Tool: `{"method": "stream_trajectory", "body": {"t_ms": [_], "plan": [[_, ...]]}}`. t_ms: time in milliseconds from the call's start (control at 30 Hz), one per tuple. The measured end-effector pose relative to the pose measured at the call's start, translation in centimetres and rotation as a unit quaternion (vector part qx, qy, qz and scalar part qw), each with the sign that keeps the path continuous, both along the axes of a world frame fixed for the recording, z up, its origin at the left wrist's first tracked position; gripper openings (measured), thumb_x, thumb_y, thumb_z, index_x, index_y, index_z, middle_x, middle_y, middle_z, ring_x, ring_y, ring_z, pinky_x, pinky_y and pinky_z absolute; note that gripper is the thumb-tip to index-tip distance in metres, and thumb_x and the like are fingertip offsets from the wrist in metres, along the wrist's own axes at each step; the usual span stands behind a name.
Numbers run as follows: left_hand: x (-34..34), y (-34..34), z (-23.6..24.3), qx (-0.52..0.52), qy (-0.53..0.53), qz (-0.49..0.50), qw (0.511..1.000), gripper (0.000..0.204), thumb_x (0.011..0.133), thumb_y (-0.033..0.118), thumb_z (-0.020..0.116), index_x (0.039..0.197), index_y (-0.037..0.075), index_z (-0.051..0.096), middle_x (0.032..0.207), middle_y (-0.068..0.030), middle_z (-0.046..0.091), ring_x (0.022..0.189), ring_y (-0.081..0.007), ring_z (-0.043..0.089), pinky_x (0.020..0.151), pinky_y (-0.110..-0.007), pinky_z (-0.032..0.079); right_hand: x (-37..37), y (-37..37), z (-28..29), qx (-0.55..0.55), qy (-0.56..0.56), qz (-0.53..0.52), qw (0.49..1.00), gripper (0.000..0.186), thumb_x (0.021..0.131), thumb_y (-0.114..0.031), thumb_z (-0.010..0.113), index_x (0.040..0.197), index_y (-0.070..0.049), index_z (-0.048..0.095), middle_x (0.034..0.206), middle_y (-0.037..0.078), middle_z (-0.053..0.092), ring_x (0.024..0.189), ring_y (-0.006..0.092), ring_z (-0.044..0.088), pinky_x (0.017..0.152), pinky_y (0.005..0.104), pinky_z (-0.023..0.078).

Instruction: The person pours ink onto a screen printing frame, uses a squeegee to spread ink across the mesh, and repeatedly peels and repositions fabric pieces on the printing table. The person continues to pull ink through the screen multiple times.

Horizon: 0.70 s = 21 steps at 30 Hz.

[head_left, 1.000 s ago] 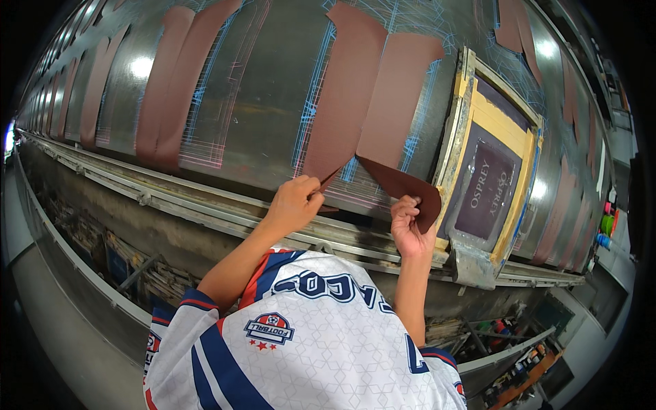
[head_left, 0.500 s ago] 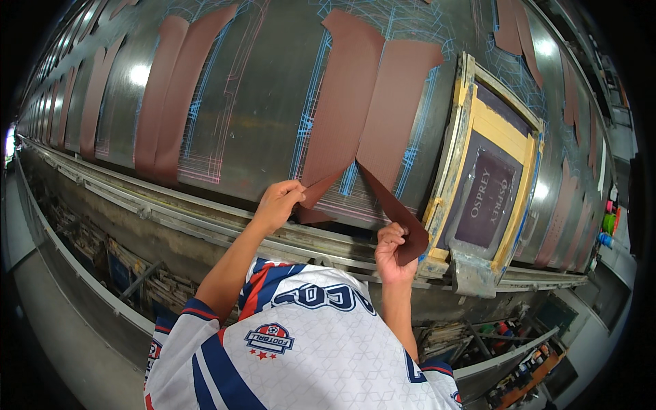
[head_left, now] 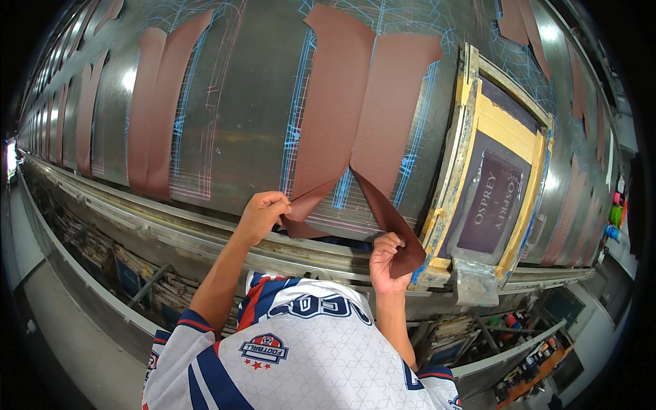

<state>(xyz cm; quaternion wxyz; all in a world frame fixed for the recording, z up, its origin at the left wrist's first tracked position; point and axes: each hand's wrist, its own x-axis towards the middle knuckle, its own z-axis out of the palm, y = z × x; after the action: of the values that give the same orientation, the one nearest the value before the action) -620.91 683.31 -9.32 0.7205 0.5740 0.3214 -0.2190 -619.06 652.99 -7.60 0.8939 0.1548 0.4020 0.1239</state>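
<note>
Two dark maroon fabric panels, a left panel and a right panel, lie side by side on the dark flat table. Their near ends are lifted and folded, leaving a gap shaped like an upturned V. At the near edge, my left hand pinches the raised near end of the left panel. My right hand has its fingers curled on the edge of the right panel's turned-up end, which hangs beside it. Farther up, both panels rest flat over blue and pink guide lines.
A framed printing screen with yellow tape stands close to my right hand. Another maroon panel pair lies to the left, with several more beyond. A metal rail runs along the table's near edge; stacked frames sit below it.
The view has shifted slightly. Both hands keep hold of the panel ends and are a little lower in the picture; the folds have changed shape slightly.
</note>
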Motion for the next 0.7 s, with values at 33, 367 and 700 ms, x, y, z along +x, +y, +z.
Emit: {"method": "stream_trajectory", "body": {"t_ms": [33, 367, 700], "plan": [[0.2, 0.0, 0.5, 0.018, 0.005, -0.013, 1.0, 0.011, 0.089, 0.007, 0.061, 0.082, -0.001, 0.065, 0.075, 0.0, 0.061, 0.066, -0.0076, 0.056, 0.062, -0.024, 0.049, 0.0, 0.0, -0.1, 0.003, 0.006, -0.002, 1.0, 0.017, 0.097, -0.015, 0.057, 0.085, -0.004, 0.051, 0.085, 0.006, 0.048, 0.079, 0.0201, 0.049, 0.072, 0.031, 0.046], [0.8, 0.3, 1.6, 0.038, 0.053, -0.034, 0.997, 0.012, 0.089, 0.006, 0.062, 0.079, 0.0, 0.065, 0.074, -0.0016, 0.062, 0.063, -0.009, 0.061, 0.056, -0.025, 0.054, 0.2, -0.2, -1.0, -0.01, 0.019, 0.001, 1.0, 0.018, 0.097, -0.017, 0.057, 0.084, -0.007, 0.049, 0.083, 0.005, 0.046, 0.078, 0.02, 0.048, 0.072, 0.0313, 0.046], [0.6, 1.0, 1.4, -0.027, 0.073, -0.003, 0.997, 0.01, 0.092, 0.007, 0.064, 0.084, 0.002, 0.066, 0.077, -0.0015, 0.063, 0.065, -0.0101, 0.062, 0.058, -0.025, 0.055, -0.1, 0.3, -1.2, -0.046, -0.011, 0.008, 0.999, 0.018, 0.098, -0.019, 0.055, 0.085, -0.007, 0.049, 0.086, 0.006, 0.047, 0.082, 0.0214, 0.049, 0.075, 0.0329, 0.046]]}}
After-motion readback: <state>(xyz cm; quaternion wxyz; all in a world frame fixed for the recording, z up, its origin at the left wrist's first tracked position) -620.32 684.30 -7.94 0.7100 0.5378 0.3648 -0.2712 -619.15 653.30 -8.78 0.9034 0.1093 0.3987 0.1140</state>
